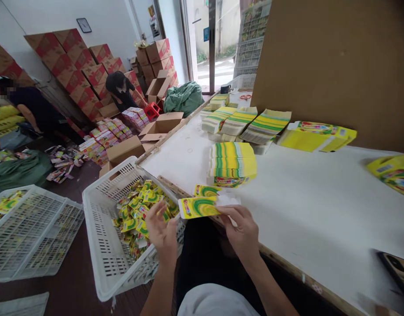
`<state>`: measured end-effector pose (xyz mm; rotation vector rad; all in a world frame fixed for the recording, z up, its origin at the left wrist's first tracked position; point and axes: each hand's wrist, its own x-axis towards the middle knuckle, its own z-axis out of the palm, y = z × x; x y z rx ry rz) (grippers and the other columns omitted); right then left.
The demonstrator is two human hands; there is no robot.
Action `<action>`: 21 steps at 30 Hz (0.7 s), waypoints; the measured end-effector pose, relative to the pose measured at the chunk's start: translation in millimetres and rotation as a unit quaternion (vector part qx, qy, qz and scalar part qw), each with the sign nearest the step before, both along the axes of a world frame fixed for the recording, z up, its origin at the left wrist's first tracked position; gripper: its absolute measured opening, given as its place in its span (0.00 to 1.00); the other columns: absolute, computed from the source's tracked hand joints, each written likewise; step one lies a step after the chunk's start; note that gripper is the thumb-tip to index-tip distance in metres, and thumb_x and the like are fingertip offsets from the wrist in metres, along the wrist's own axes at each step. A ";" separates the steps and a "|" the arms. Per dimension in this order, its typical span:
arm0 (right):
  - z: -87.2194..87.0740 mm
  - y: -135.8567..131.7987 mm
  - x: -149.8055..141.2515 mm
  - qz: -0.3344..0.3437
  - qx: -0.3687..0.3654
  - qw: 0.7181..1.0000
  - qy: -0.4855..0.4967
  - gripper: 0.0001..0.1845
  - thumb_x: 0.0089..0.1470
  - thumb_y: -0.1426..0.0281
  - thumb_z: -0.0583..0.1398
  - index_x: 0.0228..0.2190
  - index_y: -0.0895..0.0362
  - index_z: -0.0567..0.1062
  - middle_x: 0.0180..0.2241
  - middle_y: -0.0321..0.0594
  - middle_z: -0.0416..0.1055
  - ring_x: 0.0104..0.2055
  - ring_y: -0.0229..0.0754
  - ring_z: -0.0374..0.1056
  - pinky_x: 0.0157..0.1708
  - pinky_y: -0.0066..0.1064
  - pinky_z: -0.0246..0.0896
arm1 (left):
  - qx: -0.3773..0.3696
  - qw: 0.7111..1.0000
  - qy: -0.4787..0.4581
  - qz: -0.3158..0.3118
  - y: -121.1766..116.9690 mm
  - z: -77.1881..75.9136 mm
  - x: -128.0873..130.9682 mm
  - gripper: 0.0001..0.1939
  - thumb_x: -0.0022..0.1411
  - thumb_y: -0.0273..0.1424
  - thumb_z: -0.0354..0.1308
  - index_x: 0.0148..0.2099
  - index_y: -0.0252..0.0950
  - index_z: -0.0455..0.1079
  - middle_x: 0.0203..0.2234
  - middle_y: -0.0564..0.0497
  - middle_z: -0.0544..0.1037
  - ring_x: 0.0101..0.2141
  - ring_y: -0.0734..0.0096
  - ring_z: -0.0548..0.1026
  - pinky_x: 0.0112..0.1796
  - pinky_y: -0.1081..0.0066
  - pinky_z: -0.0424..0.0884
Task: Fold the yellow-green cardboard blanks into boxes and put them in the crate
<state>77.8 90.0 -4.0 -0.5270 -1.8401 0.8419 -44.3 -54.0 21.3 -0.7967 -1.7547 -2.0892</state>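
Note:
My right hand [242, 229] pinches a small yellow and green carton [199, 207] by its white flap end, over the table's front edge. The carton lies level, its printed side up. A second carton [206, 190] of the same print lies on the table just behind it. Left of the held carton, my left hand [162, 230] is raised with its fingers apart and nothing visible in them. Below and beyond that hand, a white plastic crate [93, 228] holds a heap of small yellow packets [136, 213].
A stack of flat yellow cartons [233, 160] stands on the white table [307, 202], with more bundles [268, 125] against the cardboard panel [320, 57]. A phone [396, 267] lies at right. Another crate [34, 245] stands at left. Two people are among boxes [96, 74] behind.

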 end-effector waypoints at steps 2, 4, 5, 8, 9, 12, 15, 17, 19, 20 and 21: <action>4.1 2.8 4.3 -0.014 0.084 0.996 -0.029 0.12 0.60 0.75 0.60 0.38 0.47 0.81 0.34 0.36 0.79 0.39 0.44 0.72 0.46 0.40 0.64 | -0.067 0.993 0.091 -0.032 -6.7 17.0 2.1 0.25 0.56 0.33 0.69 0.56 0.43 0.70 0.49 0.46 0.75 0.51 0.60 0.74 0.55 0.56 0.71; 8.1 -0.8 5.9 0.039 0.133 0.989 -0.049 0.15 0.61 0.76 0.59 0.39 0.44 0.81 0.33 0.35 0.79 0.41 0.45 0.71 0.52 0.44 0.61 | -0.202 0.966 0.106 -0.122 -7.0 28.8 2.8 0.36 0.47 0.33 0.74 0.59 0.43 0.69 0.54 0.43 0.74 0.56 0.51 0.71 0.58 0.51 0.68; 9.5 -4.1 6.1 0.073 0.147 0.985 -0.051 0.16 0.61 0.77 0.58 0.39 0.43 0.80 0.33 0.34 0.79 0.42 0.45 0.71 0.55 0.45 0.59 | -0.270 0.945 0.086 -0.165 -4.8 31.3 2.2 0.42 0.43 0.33 0.76 0.61 0.43 0.68 0.57 0.41 0.72 0.58 0.48 0.70 0.59 0.49 0.67; 10.0 -13.8 6.4 0.108 0.122 0.986 -0.022 0.16 0.60 0.76 0.60 0.40 0.40 0.80 0.38 0.35 0.78 0.49 0.47 0.70 0.61 0.48 0.55 | -0.382 0.897 0.000 -0.222 4.8 25.3 -2.0 0.43 0.40 0.31 0.76 0.60 0.43 0.69 0.53 0.42 0.76 0.54 0.46 0.73 0.55 0.48 0.69; 8.9 -15.8 6.2 0.088 0.078 0.993 -0.004 0.17 0.59 0.74 0.61 0.44 0.40 0.78 0.43 0.37 0.76 0.53 0.49 0.68 0.63 0.50 0.54 | -0.392 0.894 -0.019 -0.218 7.4 20.5 -2.8 0.38 0.41 0.30 0.75 0.57 0.42 0.70 0.50 0.44 0.78 0.51 0.48 0.75 0.53 0.50 0.71; 3.4 -18.0 3.5 0.060 -0.143 0.987 0.041 0.29 0.59 0.63 0.63 0.60 0.45 0.66 0.59 0.46 0.67 0.62 0.54 0.62 0.63 0.54 0.57 | -0.388 0.900 -0.018 -0.199 10.7 7.6 1.6 0.32 0.46 0.29 0.72 0.55 0.42 0.70 0.46 0.46 0.79 0.47 0.52 0.76 0.49 0.55 0.72; -2.0 -18.5 -1.9 0.180 -0.348 0.920 0.036 0.29 0.62 0.53 0.57 0.61 0.47 0.65 0.60 0.47 0.68 0.61 0.54 0.66 0.58 0.52 0.66 | -0.381 0.893 0.039 -0.239 11.5 3.3 13.5 0.38 0.50 0.28 0.70 0.62 0.44 0.63 0.52 0.45 0.76 0.51 0.54 0.75 0.52 0.56 0.71; -3.8 -19.7 -4.8 0.243 -0.404 0.882 0.023 0.27 0.58 0.49 0.60 0.55 0.46 0.73 0.59 0.44 0.71 0.61 0.56 0.68 0.56 0.50 0.69 | -0.377 0.882 0.086 -0.269 12.8 3.1 20.4 0.42 0.51 0.27 0.68 0.66 0.44 0.56 0.55 0.43 0.73 0.53 0.54 0.73 0.53 0.57 0.70; -4.0 -21.0 -5.6 0.264 -0.423 0.867 0.019 0.26 0.54 0.48 0.63 0.50 0.45 0.76 0.57 0.44 0.73 0.60 0.56 0.69 0.56 0.48 0.69 | -0.374 0.873 0.125 -0.287 14.3 1.9 24.1 0.40 0.52 0.26 0.67 0.65 0.44 0.56 0.53 0.43 0.72 0.52 0.55 0.73 0.51 0.58 0.72; -3.7 -21.4 -5.3 0.269 -0.430 0.861 0.022 0.27 0.54 0.47 0.63 0.51 0.46 0.76 0.55 0.45 0.74 0.58 0.56 0.70 0.56 0.48 0.69 | -0.371 0.873 0.137 -0.285 14.9 0.7 24.8 0.36 0.53 0.26 0.66 0.62 0.43 0.59 0.51 0.44 0.72 0.51 0.56 0.74 0.49 0.59 0.72; -3.3 -21.4 -4.5 0.273 -0.435 0.858 0.028 0.30 0.55 0.46 0.62 0.54 0.48 0.74 0.54 0.47 0.75 0.57 0.55 0.72 0.56 0.49 0.68 | -0.371 0.876 0.140 -0.277 15.3 -0.9 24.8 0.32 0.53 0.26 0.66 0.59 0.43 0.61 0.49 0.45 0.73 0.49 0.57 0.75 0.47 0.61 0.73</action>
